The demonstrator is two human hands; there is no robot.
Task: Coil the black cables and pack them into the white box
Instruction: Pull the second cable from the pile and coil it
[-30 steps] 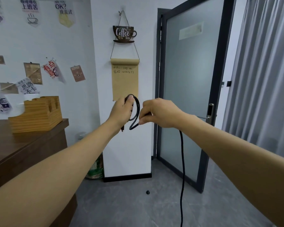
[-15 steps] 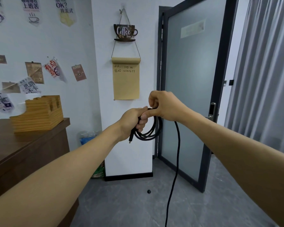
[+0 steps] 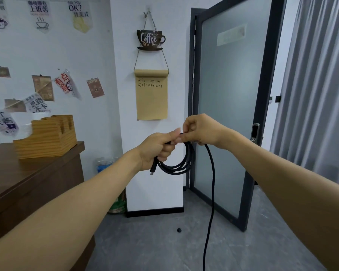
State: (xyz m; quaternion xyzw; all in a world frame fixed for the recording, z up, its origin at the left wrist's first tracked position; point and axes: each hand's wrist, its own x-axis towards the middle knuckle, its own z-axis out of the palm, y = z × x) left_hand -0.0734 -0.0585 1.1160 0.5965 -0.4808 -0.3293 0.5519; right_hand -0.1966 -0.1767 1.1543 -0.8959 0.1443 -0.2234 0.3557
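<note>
A black cable [image 3: 181, 166] hangs in a few loops from my left hand [image 3: 158, 148], which grips the top of the coil in a fist; its plug end points down below the fist. My right hand [image 3: 201, 130] sits just right of the left, pinching the cable where it joins the coil. From there the loose length [image 3: 211, 192] drops straight down and leaves the bottom of the view. No white box is in view.
A brown wooden counter [image 3: 27, 184] with a wooden organiser [image 3: 47, 135] stands at the left. A white wall pillar with a hanging paper roll faces me, a frosted glass door [image 3: 229, 114] is at the right, and grey curtains [image 3: 317, 85] lie beyond. A small dark object [image 3: 179, 229] lies on the floor.
The coil has grown from one small loop to a few larger hanging loops. My right hand has brought cable over to the left fist, and both hands have dropped lower.
</note>
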